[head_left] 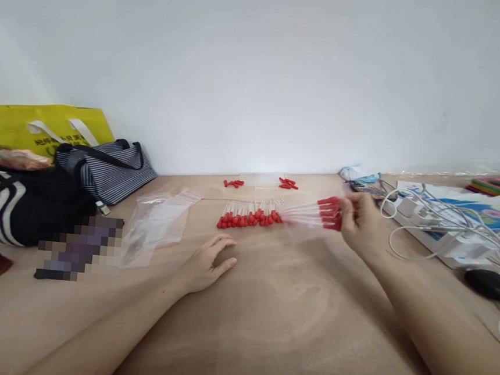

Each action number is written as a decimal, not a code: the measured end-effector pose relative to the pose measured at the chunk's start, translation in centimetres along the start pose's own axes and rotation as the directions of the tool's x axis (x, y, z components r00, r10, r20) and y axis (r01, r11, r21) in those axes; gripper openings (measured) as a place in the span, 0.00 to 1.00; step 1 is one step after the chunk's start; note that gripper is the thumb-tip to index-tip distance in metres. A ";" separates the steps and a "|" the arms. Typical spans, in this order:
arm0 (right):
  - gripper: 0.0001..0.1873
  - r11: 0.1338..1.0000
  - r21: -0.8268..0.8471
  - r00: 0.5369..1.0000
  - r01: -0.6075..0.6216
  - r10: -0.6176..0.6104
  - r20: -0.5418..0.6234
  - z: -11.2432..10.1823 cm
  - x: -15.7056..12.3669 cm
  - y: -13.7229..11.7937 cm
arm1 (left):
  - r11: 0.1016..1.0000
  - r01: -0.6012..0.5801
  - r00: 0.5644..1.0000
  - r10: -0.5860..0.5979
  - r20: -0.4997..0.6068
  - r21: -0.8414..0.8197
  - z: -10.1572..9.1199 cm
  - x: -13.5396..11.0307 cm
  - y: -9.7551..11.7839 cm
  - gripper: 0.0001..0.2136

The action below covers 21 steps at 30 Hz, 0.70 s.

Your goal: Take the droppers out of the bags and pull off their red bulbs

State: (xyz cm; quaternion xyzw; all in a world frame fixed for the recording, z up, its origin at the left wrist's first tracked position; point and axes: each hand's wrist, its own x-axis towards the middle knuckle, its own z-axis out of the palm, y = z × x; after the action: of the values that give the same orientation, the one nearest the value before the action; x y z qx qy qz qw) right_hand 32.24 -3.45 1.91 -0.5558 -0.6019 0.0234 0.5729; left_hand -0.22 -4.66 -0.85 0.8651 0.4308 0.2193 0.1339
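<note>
My right hand (358,220) is closed on a clear plastic bag with red-ended white sticks (330,213) inside. The bag is raised over the table's right part and smeared by motion, its left end near the row on the table. My left hand (210,263) rests on the wood with its fingers apart and holds nothing. Just beyond its fingertips lies a row of thin white sticks with red ends (250,216), the red ends toward me. Farther back are two small groups of red pieces, one on the left (233,183) and one on the right (289,183).
Flat clear plastic bags (159,220) lie left of my left hand. A pixelated dark object (80,248), a striped bag (107,169) and a yellow bag (85,120) are farther left. At right are a power strip (442,242) with tangled white cables and a black mouse (490,284).
</note>
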 end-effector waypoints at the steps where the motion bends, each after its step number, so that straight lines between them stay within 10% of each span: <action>1: 0.17 0.986 0.156 0.994 -0.063 0.049 0.094 1.0 -0.9 -0.6 | 1.000 0.007 1.000 -0.007 -0.015 -0.014 0.0 0.0 0.0 0.13; 4: 0.19 0.865 0.383 0.914 -0.324 0.182 0.362 4.2 -3.9 -2.2 | 0.997 0.050 0.996 -0.054 -0.072 -0.067 -0.1 0.0 0.0 0.14; 13: 0.08 0.404 0.272 0.391 -0.873 0.249 0.886 7.4 -6.7 -4.0 | 0.992 0.070 0.981 -0.087 -0.172 -0.103 -0.4 0.2 0.2 0.12; 21: 0.12 0.368 0.148 0.227 -0.918 0.182 0.957 7.2 -5.2 -3.5 | 0.978 -0.170 0.985 0.168 -0.025 -0.118 -0.3 1.0 2.7 0.16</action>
State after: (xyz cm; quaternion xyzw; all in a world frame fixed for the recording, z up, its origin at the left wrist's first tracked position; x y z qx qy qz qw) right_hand 23.43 -4.01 -1.61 -0.3867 -0.4450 0.7448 0.3125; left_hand 2.05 -5.44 0.86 0.8872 0.3428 0.2619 0.1633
